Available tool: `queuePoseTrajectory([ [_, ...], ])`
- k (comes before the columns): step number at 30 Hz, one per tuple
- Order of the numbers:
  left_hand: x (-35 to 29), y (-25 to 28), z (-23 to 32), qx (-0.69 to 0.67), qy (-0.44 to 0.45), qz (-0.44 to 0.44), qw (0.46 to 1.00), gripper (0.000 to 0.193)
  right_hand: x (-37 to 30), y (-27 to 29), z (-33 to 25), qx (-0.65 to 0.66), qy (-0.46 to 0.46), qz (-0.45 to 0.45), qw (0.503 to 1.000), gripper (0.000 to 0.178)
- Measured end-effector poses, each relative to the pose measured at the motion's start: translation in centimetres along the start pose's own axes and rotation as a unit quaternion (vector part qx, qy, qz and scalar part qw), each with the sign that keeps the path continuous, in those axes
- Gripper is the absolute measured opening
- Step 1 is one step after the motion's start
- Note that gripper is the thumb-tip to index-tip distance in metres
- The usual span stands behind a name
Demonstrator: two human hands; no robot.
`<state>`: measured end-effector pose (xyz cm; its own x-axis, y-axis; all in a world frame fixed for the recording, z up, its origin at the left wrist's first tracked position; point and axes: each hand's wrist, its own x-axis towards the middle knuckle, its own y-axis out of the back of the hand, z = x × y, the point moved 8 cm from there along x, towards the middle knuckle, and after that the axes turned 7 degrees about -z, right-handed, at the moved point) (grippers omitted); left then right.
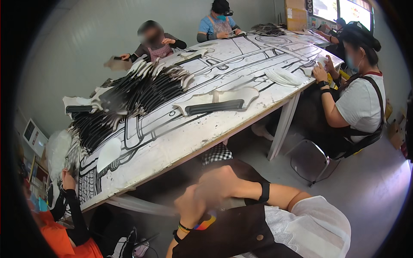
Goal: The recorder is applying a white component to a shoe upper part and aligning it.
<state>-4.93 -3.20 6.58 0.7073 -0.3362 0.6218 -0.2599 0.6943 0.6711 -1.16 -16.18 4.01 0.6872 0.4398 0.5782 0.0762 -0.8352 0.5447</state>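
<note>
- Left hand (189, 205) and right hand (220, 182): together above the lap, in front of the dark apron (234, 228); blur covers the fingers, so cannot tell whether they clamp on anything.
- Surface (148, 165): just beyond the hands, which are clear of its edge.
- Nearest formed piece, white with a dark strip (215, 97): lies alone on the surface, untouched by either hand.
- Flat white piece (109, 154): on the surface to the left, no dark strip visible.
- Large pile of dark-and-white pieces (146, 88): beyond, tightly overlapped; count not readable.
- White sheets (284, 78): fanned near the right edge.
- Co-worker on the right (361, 101): holds a small white item up in 2 hands.
- Progress (judgement): many pieces already carry dark parts; the lone piece looks similarly formed, the flat one plainer. Cannot tell how much is left, nor which step the hands are at.
</note>
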Motion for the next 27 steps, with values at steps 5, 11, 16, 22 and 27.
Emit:
queuePoseTrajectory([
  [5, -1.5, -1.0, -1.6, 0.013, -0.007, -0.043, 0.999, 0.01, -0.1, 2.7, -0.4, -0.018, 0.033, 0.064, 0.997, 0.036],
  [11, -1.0, -1.2, -0.9, 0.016, -0.035, -0.056, 0.998, 0.013, -0.6, 3.3, -1.1, 0.011, 0.111, 0.104, 0.988, 0.047],
  [16, -1.9, -1.4, -1.0, 0.011, -0.068, -0.062, 0.996, 0.016, -0.9, 3.0, -1.2, 0.009, 0.145, 0.108, 0.983, 0.051],
  [22, -2.0, -1.7, -1.4, 0.033, -0.03, -0.08, 0.996, 0.015, -1.1, 3.1, -0.4, 0.029, 0.115, 0.109, 0.987, 0.051],
  [27, -1.1, -0.6, -1.5, 0.0, -0.019, -0.024, 1.0, 0.012, -2.0, 5.2, -0.5, -0.028, 0.102, 0.133, 0.985, 0.056],
])
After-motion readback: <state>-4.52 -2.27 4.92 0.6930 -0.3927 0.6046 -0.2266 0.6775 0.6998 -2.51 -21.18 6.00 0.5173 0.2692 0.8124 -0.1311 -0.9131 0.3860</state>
